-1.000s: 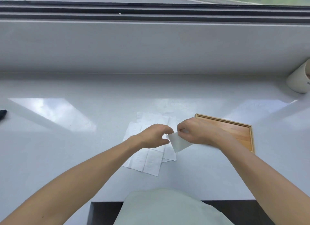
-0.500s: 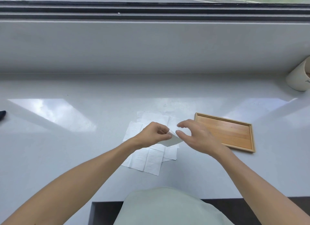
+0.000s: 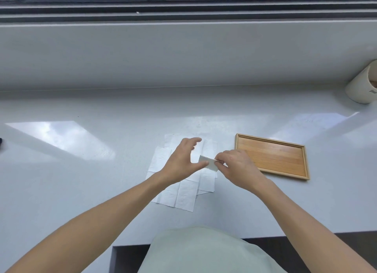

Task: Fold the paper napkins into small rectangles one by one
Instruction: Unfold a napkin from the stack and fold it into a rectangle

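Note:
A small folded white napkin (image 3: 208,162) hangs just above the counter. My right hand (image 3: 236,166) pinches its right end between thumb and fingers. My left hand (image 3: 183,160) is beside its left end, fingers spread apart, thumb tip near or touching the napkin's lower edge. Beneath both hands lies a loose pile of unfolded white napkins (image 3: 183,195), overlapping and partly hidden by my hands.
A shallow wooden tray (image 3: 273,156) lies to the right of the napkins. A white cup (image 3: 363,85) stands at the far right against the window ledge. A dark object (image 3: 1,143) shows at the left edge. The white counter's front edge (image 3: 306,233) runs near my body.
My right hand has closed on the folded napkin's right end. My left hand has let go of it and opened its fingers. The napkin is now narrower than a second ago.

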